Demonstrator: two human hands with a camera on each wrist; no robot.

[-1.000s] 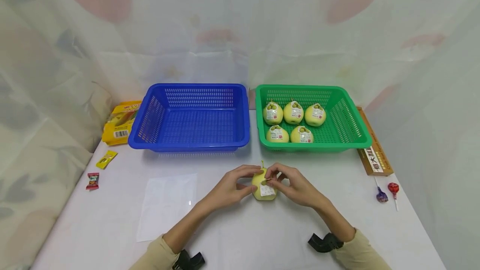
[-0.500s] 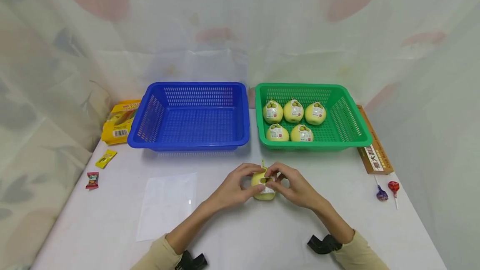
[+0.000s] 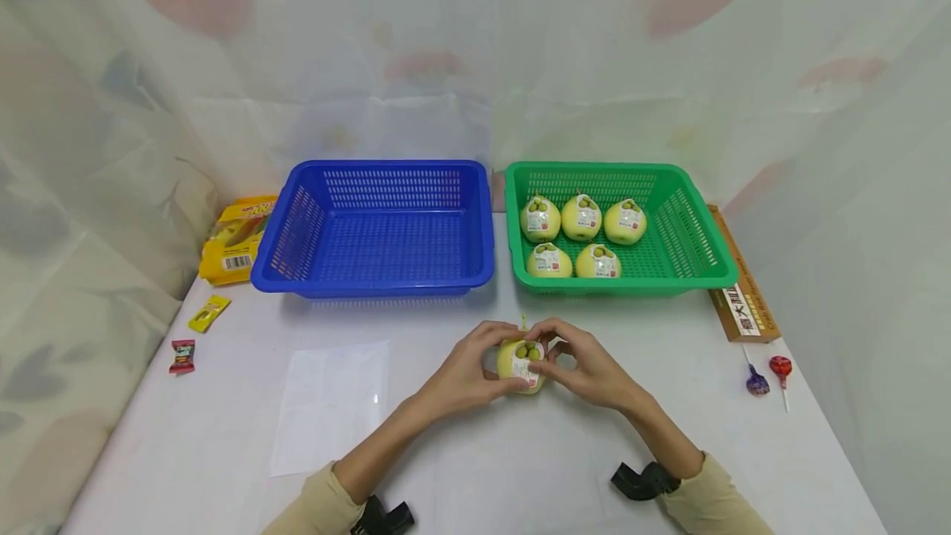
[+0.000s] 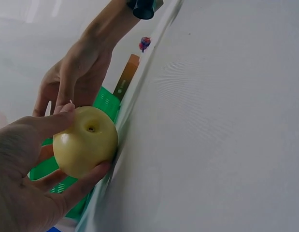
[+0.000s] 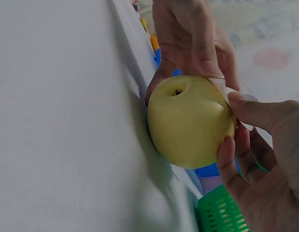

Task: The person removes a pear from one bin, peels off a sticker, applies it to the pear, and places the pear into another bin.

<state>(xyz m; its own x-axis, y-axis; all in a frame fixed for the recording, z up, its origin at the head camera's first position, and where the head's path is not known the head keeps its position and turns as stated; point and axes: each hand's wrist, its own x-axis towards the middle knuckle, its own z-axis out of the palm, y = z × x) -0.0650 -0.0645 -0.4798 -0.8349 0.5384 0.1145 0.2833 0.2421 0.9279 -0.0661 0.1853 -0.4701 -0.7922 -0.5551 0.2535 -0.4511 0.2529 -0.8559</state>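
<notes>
A yellow-green pear (image 3: 508,360) with its stem pointing away sits at the middle front of the table. My left hand (image 3: 468,371) grips it from the left, fingers around its side and thumb pressing the lower edge of a white printed sticker (image 3: 523,370). From the right, my right hand (image 3: 587,367) holds the sticker's right edge between thumb and fingers, close against the pear. In the right wrist view, part of the sticker (image 5: 220,86) shows at both thumbs, and some of it stands off the skin. The pear's bottom hollow faces both wrist cameras.
A green basket (image 3: 631,283) at the back right holds several stickered pears. Left of it stands a bare blue basket (image 3: 379,283). A white sheet (image 3: 330,407) lies at front left. Wrapped sweets (image 3: 209,314), a yellow bag (image 3: 236,242), lollipops (image 3: 758,381) and a brown box (image 3: 743,304) line the sides.
The sticker has turned flatter onto the pear, its fruit picture now showing. My left thumb has moved right onto the sticker's lower part. My right hand stays at the sticker's right side.
</notes>
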